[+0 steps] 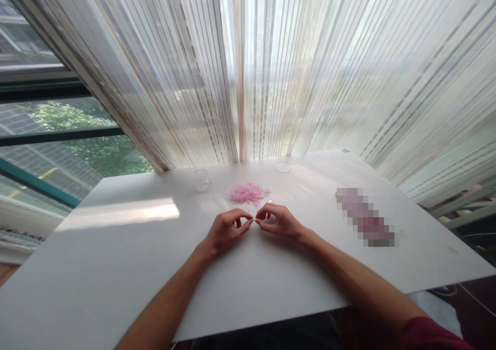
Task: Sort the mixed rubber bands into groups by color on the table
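My left hand (229,228) and my right hand (279,221) meet over the middle of the white table (116,267), fingertips almost touching. Thumb and forefinger are pinched on each side. Whatever lies between those tips is too small to make out. Just beyond them is a loose heap of thin pink and pale strands (248,192), perhaps small elastic bands; single pieces cannot be told apart.
Behind the heap, a small clear container (202,180) stands at the left and a clear round lid (284,168) lies at the right. A pixelated pinkish long object (365,217) rests farther right. Striped curtains (271,71) hang along the back edge.
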`<state>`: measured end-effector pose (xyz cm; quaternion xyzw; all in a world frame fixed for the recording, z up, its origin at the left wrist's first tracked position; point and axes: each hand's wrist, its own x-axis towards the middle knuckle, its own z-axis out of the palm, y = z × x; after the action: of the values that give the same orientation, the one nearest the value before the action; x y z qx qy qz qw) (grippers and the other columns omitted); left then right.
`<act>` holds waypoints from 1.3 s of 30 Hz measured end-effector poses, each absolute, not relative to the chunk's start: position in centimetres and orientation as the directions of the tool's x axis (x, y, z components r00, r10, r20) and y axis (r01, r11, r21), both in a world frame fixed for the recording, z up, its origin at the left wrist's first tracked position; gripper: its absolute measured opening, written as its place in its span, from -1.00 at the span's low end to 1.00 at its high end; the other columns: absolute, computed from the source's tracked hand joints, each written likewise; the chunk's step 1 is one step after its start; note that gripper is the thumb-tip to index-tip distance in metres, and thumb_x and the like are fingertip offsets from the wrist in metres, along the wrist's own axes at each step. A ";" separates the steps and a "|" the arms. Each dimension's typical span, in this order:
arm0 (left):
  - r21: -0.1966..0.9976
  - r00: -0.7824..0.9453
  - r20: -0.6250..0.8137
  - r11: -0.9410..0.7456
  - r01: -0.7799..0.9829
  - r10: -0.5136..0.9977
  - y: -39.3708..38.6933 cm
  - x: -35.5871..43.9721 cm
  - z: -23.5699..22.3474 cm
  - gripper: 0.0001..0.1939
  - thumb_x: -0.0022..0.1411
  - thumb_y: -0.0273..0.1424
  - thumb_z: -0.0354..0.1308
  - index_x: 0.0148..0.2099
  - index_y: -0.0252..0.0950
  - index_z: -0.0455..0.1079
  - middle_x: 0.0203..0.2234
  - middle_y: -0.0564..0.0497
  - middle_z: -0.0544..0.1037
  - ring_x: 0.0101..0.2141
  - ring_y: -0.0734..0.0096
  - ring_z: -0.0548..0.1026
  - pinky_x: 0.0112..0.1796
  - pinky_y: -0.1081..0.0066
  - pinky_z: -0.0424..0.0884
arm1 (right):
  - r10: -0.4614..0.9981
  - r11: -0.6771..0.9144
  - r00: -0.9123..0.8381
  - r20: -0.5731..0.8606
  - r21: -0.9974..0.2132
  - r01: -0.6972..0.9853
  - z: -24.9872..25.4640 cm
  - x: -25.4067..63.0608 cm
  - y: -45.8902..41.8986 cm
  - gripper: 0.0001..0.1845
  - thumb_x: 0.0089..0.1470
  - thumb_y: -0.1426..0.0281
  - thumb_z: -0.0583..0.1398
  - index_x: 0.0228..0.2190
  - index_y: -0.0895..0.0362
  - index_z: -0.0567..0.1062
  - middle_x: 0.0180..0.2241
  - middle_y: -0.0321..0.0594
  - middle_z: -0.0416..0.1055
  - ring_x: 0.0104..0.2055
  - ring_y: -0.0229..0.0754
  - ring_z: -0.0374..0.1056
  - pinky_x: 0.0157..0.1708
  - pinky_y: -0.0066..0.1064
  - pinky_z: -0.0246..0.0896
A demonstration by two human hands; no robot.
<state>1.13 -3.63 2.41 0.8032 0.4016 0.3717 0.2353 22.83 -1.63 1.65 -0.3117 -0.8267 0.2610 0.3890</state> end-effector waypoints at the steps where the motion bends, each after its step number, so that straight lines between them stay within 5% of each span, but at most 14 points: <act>1: 0.675 0.401 0.408 -0.566 0.472 0.820 -3.6 1.1 2.4 -0.87 0.24 -0.37 0.19 -0.22 -0.27 0.55 -0.39 0.00 0.61 -0.54 0.53 0.43 -0.49 0.54 0.38 | 0.719 0.668 -0.504 0.478 -0.675 0.313 1.7 22.8 -1.6 -0.98 0.08 0.43 0.25 -0.39 0.12 0.52 -0.45 -0.26 0.46 -0.42 -0.27 0.35 -0.37 -0.45 0.33; 39: 0.662 0.434 0.317 -0.525 0.536 0.843 -3.2 -0.1 2.6 -0.88 0.23 -0.39 0.19 -0.26 -0.26 0.55 -0.42 0.05 0.61 -0.53 0.54 0.39 -0.44 0.54 0.34 | 0.753 0.611 -0.518 0.406 -0.724 0.321 1.4 22.8 -1.3 -0.94 0.06 0.47 0.23 -0.43 0.14 0.54 -0.45 -0.26 0.43 -0.43 -0.30 0.31 -0.39 -0.50 0.30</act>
<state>-0.12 -3.23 2.59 0.8122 0.4244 0.3205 0.2398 22.80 -1.30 1.40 -0.3277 -0.8195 0.2955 0.3656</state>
